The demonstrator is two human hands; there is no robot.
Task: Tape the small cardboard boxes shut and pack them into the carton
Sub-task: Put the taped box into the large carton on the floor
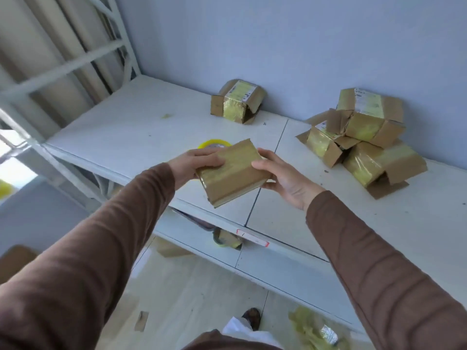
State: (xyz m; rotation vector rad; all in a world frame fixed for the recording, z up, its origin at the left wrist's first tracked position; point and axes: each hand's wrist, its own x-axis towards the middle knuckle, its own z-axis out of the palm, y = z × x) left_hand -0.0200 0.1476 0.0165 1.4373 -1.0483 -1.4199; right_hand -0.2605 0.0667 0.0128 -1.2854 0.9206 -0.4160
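I hold a small flat cardboard box (233, 171), covered in shiny tape, above the front edge of a white shelf (126, 127). My left hand (195, 164) grips its left end, fingers curled over the top. My right hand (280, 176) holds its right side, thumb on top and fingers underneath. A yellow tape roll (213, 144) lies on the shelf just behind the box, partly hidden. One taped box with loose flaps (237, 101) stands by the wall. A pile of several boxes with open flaps (364, 137) sits at the right.
A lower shelf (278, 258) holds another tape roll (222, 239). Crumpled tape scraps (313, 329) lie on the floor at lower right, and a brown cardboard piece (15, 258) shows at the left edge. A white rack frame (75, 61) rises at the left.
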